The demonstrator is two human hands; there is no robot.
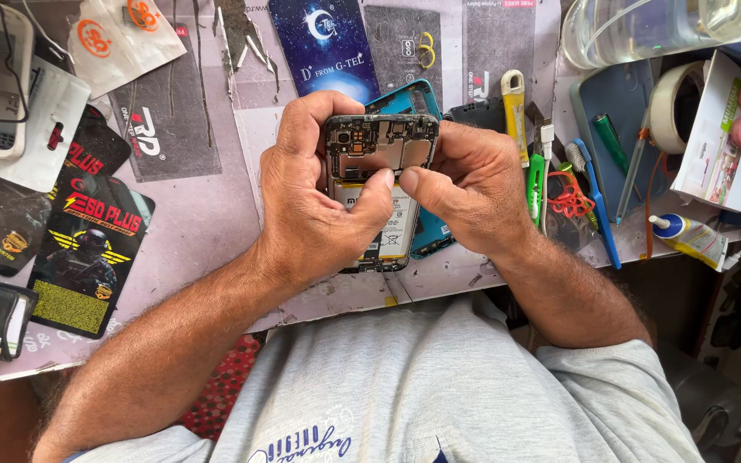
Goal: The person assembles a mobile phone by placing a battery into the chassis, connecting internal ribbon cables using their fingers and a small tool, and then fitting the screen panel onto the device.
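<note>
An opened phone (381, 146) with its back off shows a circuit board at the top and a white battery below. My left hand (315, 193) grips its left side, the thumb pressing on the battery's upper edge. Against the phone's right side rests my right hand (473, 184), its thumb meeting the left thumb over the battery. A teal back cover (413, 99) lies under the phone, partly hidden.
Tools lie at the right: a yellow opener (515, 103), green tweezers (534, 184), a blue toothbrush (593, 201), red scissors (571, 197), a glue tube (688, 236), a tape roll (671, 107). Screen-protector packets (87, 249) cover the left. A clear plastic jar (645, 30) stands at the back right.
</note>
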